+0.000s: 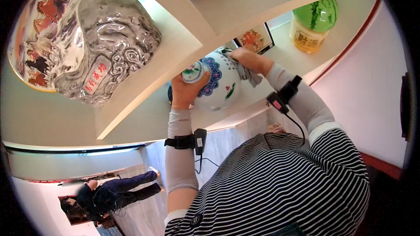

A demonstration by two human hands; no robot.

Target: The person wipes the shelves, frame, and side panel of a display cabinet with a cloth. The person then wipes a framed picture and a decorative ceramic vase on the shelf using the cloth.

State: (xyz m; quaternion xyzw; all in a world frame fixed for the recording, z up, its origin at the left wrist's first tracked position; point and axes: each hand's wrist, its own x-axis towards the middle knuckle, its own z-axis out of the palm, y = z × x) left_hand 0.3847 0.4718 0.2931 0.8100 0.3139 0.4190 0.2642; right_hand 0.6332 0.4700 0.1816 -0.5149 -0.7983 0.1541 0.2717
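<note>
A white porcelain vase (pixel 221 85) with a blue patterned band and small painted flowers lies tilted on the shelf. My left hand (pixel 187 88) is wrapped round its narrow end, beside the round painted top (pixel 192 72). Against the far side of the vase, my right hand (pixel 250 60) presses a grey cloth (pixel 250 75); its fingers are closed on the cloth and partly hidden by it.
Left stands a glossy ornament (pixel 116 39) with painted horses, behind a shelf divider (pixel 148 87). A framed picture (pixel 255 39) and a green-lidded jar (pixel 313 26) are at the right. Another person (pixel 118 192) is at lower left.
</note>
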